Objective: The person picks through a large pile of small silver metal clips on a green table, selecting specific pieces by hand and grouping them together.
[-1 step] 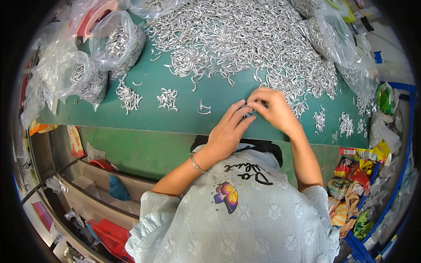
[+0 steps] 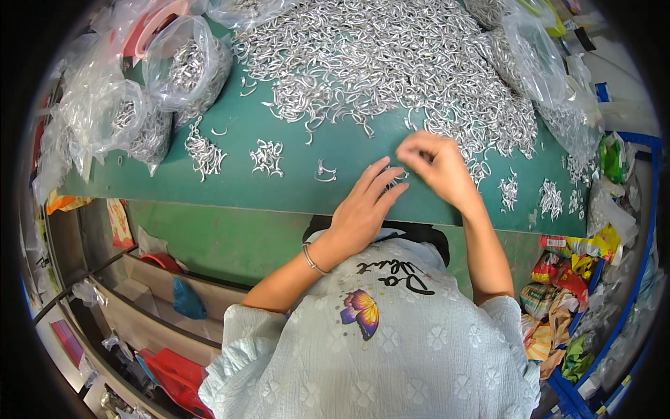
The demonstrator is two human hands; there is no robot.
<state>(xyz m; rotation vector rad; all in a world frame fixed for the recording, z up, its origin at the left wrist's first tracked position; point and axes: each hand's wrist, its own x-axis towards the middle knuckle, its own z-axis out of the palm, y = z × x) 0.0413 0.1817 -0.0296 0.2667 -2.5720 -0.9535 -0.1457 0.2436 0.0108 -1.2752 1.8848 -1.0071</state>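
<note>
My left hand (image 2: 359, 213) rests on the near part of the green table (image 2: 272, 192), its fingers stretched out and apart. Small curved silver metal pieces (image 2: 396, 180) show between and beside its fingertips, partly covered by them. To its right my right hand (image 2: 443, 167) hovers just over the table, thumb and fingers bent together in a pinch. Its fingertips are slightly blurred, and whatever they hold is hidden. Beyond both hands spreads a large heap of the same metal pieces (image 2: 377, 63). A few loose pieces (image 2: 324, 171) lie left of my left hand.
Small piles (image 2: 266, 158) of pieces lie on the left, and others (image 2: 551, 199) on the right. Clear plastic bags of pieces (image 2: 188, 70) stand at the far left, more bags (image 2: 530, 63) at the right. A blue rack (image 2: 645, 209) with packages flanks the table's right end.
My right hand has drawn slightly up and to the right, away from the left fingertips, which it was touching or nearly touching. My left hand has hardly moved.
</note>
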